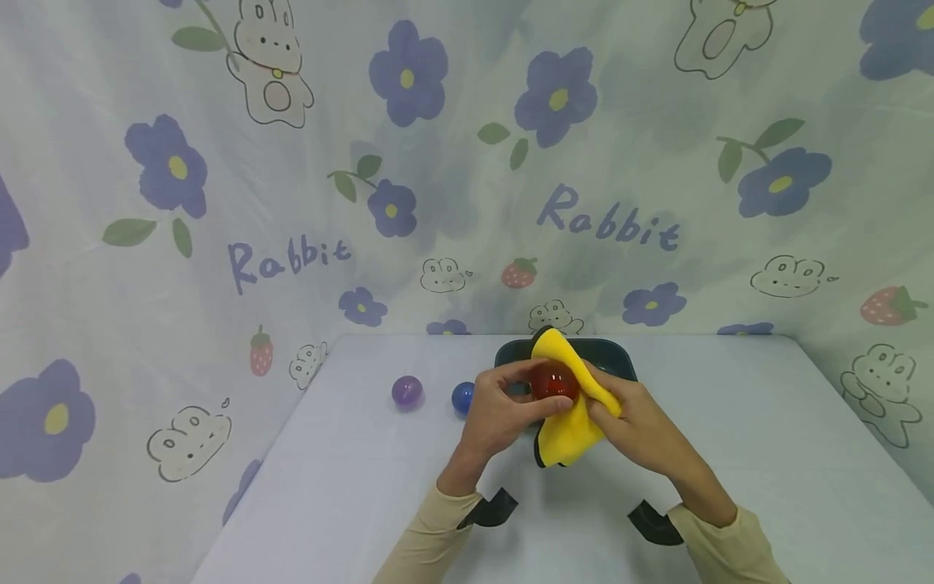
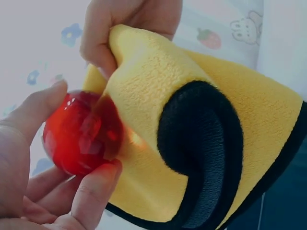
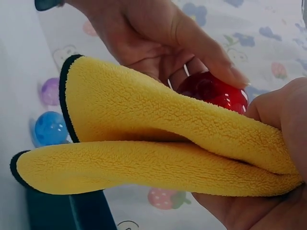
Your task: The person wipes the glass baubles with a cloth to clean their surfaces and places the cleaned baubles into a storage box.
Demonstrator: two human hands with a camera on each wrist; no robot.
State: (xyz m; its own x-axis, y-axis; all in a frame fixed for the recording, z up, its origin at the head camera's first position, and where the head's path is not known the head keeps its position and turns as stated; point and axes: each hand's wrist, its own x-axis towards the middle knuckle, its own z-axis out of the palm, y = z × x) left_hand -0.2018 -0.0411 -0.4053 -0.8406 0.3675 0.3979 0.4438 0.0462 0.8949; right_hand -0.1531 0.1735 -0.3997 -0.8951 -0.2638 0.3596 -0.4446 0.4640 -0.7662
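A shiny, see-through red ball is gripped between the thumb and fingers of my left hand. My right hand pinches a folded yellow cloth with black edging, its folds hanging down on both sides of the fingers. In the left wrist view the cloth lies against the ball's far side, and a dark blue-grey reverse shows where one corner curls over. From the right wrist, the cloth covers the lower part of the ball.
Behind the hands stands a dark teal bin, partly covered by them. To its left on the white table are a purple ball and a blue ball. A printed curtain hangs at the back.
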